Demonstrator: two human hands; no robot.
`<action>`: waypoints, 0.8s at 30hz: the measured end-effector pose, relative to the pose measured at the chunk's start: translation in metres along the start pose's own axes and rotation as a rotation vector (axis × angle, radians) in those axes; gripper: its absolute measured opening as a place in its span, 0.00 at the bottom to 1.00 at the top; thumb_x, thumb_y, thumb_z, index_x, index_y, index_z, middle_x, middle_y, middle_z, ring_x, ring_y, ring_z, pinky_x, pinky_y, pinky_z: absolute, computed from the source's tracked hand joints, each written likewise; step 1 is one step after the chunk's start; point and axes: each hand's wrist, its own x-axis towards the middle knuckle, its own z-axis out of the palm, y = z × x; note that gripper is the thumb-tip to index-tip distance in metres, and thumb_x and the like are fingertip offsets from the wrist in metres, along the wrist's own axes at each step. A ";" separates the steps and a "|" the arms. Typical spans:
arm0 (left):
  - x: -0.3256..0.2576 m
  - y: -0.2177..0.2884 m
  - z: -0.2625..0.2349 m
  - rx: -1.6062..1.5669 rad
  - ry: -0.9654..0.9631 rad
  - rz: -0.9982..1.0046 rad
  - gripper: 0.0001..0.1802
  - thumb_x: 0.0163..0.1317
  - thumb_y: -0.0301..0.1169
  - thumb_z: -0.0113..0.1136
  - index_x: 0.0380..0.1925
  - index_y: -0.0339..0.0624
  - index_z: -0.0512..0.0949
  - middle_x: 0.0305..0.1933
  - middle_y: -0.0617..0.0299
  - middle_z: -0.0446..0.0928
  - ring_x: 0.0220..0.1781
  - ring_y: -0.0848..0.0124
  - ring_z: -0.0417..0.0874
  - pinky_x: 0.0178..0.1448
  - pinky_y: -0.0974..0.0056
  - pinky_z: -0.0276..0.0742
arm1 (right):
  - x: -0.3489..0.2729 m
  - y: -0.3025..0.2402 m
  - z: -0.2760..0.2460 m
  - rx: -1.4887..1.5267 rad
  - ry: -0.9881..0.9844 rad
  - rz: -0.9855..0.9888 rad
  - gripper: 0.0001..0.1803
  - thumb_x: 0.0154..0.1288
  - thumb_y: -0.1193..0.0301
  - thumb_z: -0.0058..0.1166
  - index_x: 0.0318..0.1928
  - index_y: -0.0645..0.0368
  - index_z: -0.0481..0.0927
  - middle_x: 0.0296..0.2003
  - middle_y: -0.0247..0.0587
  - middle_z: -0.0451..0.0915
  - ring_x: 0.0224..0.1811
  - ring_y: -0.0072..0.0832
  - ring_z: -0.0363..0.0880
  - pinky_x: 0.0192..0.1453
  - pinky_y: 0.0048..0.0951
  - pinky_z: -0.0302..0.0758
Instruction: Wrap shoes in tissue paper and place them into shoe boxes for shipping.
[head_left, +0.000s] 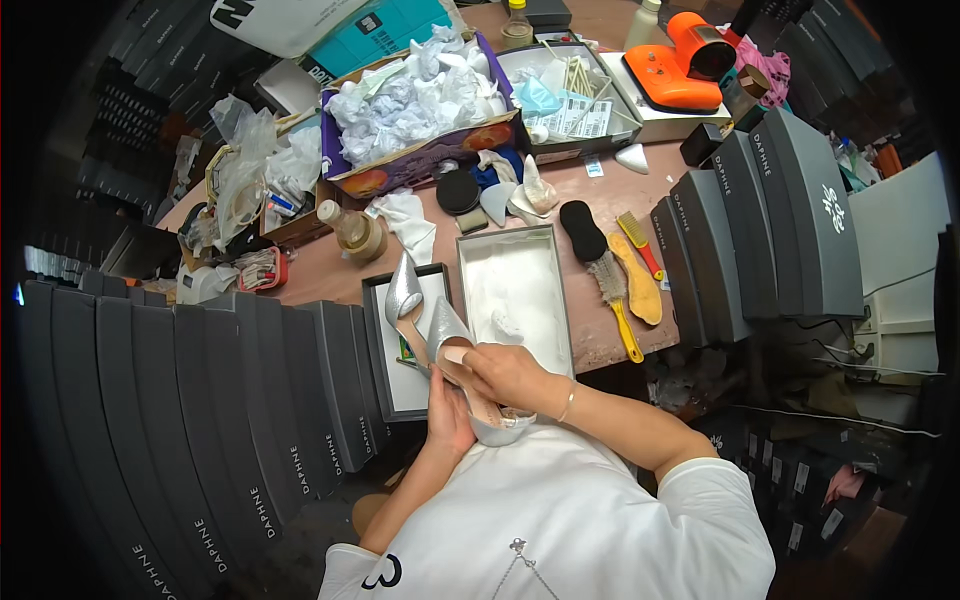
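A silver pointed-toe shoe is held close to my body, its toe pointing away from me. My left hand grips its left side from below. Over the shoe's opening, my right hand has its fingers curled in behind the toe part. A small pale bit shows at those fingertips, too little to name. The matching silver shoe lies just beyond, in a shallow dark-rimmed box part. Beside it on the right is an open shoebox with white lining and a crumpled white piece inside.
Dark shoeboxes stand in a row at left, others at right. A purple box of crumpled paper sits at the back. Brushes, a yellow insole-shaped pad, a jar and an orange device are on the table.
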 end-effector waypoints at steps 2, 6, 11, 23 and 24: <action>0.000 0.007 -0.002 -0.038 0.008 -0.009 0.36 0.70 0.60 0.31 0.65 0.45 0.57 0.62 0.53 0.67 0.61 0.62 0.70 0.59 0.53 0.72 | -0.005 -0.030 -0.022 0.546 0.103 0.387 0.13 0.63 0.77 0.52 0.49 0.61 0.72 0.24 0.35 0.73 0.23 0.22 0.76 0.26 0.24 0.74; 0.006 0.002 -0.006 0.010 -0.007 -0.065 0.28 0.71 0.53 0.38 0.60 0.44 0.62 0.52 0.55 0.73 0.45 0.65 0.77 0.46 0.60 0.76 | -0.021 0.003 -0.004 0.870 0.142 0.631 0.19 0.66 0.78 0.50 0.57 0.66 0.69 0.28 0.35 0.74 0.24 0.17 0.76 0.30 0.20 0.76; 0.009 -0.001 -0.006 0.089 0.043 0.019 0.31 0.69 0.56 0.42 0.57 0.41 0.65 0.51 0.55 0.74 0.46 0.63 0.78 0.49 0.58 0.77 | -0.034 0.001 -0.003 0.599 0.093 0.382 0.18 0.62 0.80 0.51 0.53 0.67 0.74 0.31 0.46 0.78 0.23 0.27 0.79 0.30 0.27 0.78; 0.001 0.002 -0.034 0.046 0.040 -0.058 0.38 0.65 0.63 0.43 0.64 0.48 0.58 0.59 0.56 0.68 0.60 0.63 0.70 0.64 0.58 0.67 | -0.014 -0.012 -0.003 -0.363 -0.180 0.019 0.06 0.53 0.70 0.53 0.25 0.59 0.77 0.20 0.43 0.77 0.20 0.34 0.81 0.20 0.34 0.75; 0.004 -0.002 -0.037 0.079 0.056 -0.012 0.38 0.65 0.62 0.43 0.65 0.49 0.57 0.60 0.56 0.67 0.62 0.63 0.69 0.65 0.57 0.66 | -0.012 -0.013 0.000 -0.382 -0.185 0.023 0.06 0.53 0.70 0.53 0.25 0.60 0.77 0.20 0.43 0.78 0.20 0.35 0.81 0.20 0.34 0.75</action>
